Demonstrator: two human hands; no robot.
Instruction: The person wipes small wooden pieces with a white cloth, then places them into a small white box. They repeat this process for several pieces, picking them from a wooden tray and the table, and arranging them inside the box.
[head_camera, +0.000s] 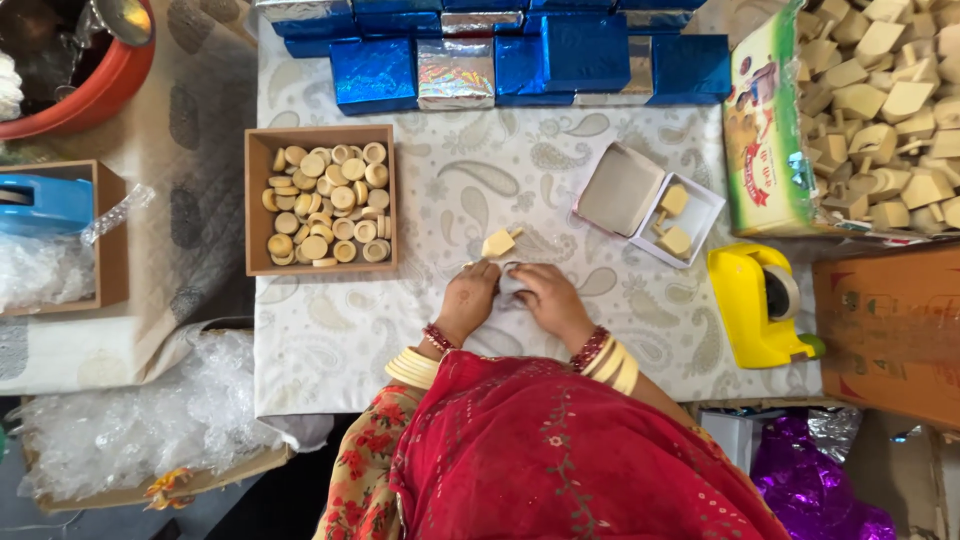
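My left hand (468, 300) and my right hand (550, 298) meet at the middle of the paisley tablecloth (420, 180). Both pinch a small whitish clear wrapper (510, 284) between their fingertips. Just beyond the fingers lies a pale wooden piece with a short peg (498, 243), apart from both hands. A small white box (690, 215) stands open to the right with two similar wooden pieces inside, its lid (620, 188) beside it. Left of the hands sits a brown tray (258, 200) filled with several round wooden discs.
A yellow tape dispenser (757, 300) stands at the right. Blue and silver foil boxes (520, 55) line the far edge. A carton of wooden pieces (880, 110) is at far right, an orange bowl (100, 90) at far left, plastic bags (130, 420) at lower left.
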